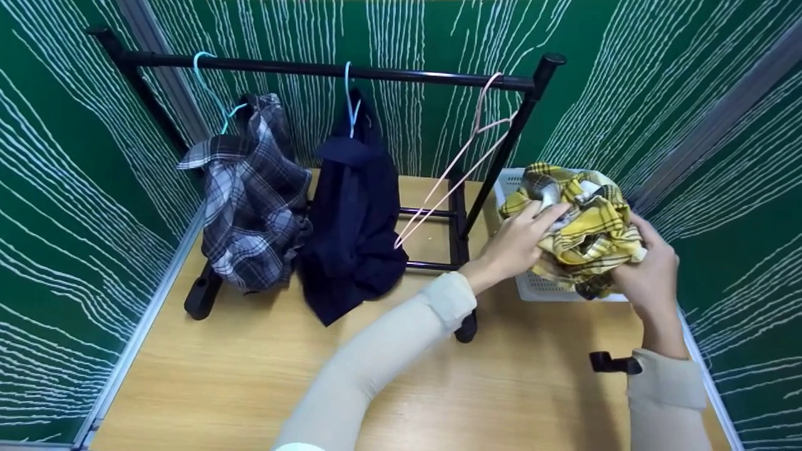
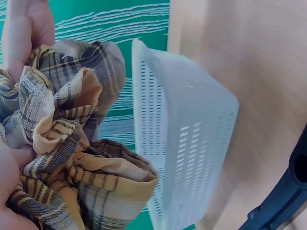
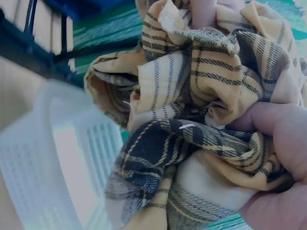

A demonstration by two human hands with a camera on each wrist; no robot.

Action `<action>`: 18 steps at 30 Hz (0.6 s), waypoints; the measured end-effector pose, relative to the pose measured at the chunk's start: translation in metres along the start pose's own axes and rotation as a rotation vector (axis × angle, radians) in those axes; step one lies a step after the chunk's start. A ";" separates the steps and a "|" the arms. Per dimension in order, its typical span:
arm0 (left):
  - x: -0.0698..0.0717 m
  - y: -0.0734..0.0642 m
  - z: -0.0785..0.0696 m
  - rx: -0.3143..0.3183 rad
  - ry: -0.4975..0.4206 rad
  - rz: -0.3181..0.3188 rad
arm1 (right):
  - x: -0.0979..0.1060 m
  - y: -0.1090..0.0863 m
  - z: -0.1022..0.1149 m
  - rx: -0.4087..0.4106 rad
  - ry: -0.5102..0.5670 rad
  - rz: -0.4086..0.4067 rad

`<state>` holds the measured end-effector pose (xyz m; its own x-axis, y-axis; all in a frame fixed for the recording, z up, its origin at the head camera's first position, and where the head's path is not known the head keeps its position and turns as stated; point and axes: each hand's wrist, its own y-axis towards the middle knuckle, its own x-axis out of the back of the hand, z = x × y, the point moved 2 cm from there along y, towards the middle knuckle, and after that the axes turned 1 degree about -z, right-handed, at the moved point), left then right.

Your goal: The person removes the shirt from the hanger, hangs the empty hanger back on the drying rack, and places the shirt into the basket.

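A bunched-up yellow plaid shirt is held between both hands above a white plastic basket. My left hand grips the shirt's left side, fingers lying over the top of the bundle. On the right side, my right hand holds the cloth, thumb and fingers curled into it. Folds of the plaid shirt fill much of the left wrist view, clear of the basket beside them. In the right wrist view, the thumb presses into the crumpled fabric.
A black clothes rack stands left of the basket. From it hang a grey plaid shirt and a dark navy garment on blue hangers, plus a bare pink hanger. Green walls with white lines enclose the wooden surface.
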<state>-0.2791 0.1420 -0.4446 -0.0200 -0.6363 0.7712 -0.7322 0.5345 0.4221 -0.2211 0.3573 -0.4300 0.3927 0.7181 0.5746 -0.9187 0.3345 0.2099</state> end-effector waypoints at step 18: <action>-0.082 0.019 0.016 0.239 -0.256 0.231 | -0.021 0.053 -0.073 0.144 -0.075 -0.142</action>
<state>-0.3019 0.1953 -0.5073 -0.3486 -0.6488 0.6764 -0.8254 0.5544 0.1064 -0.2749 0.4044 -0.4883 0.5194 0.6208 0.5873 -0.8530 0.3345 0.4007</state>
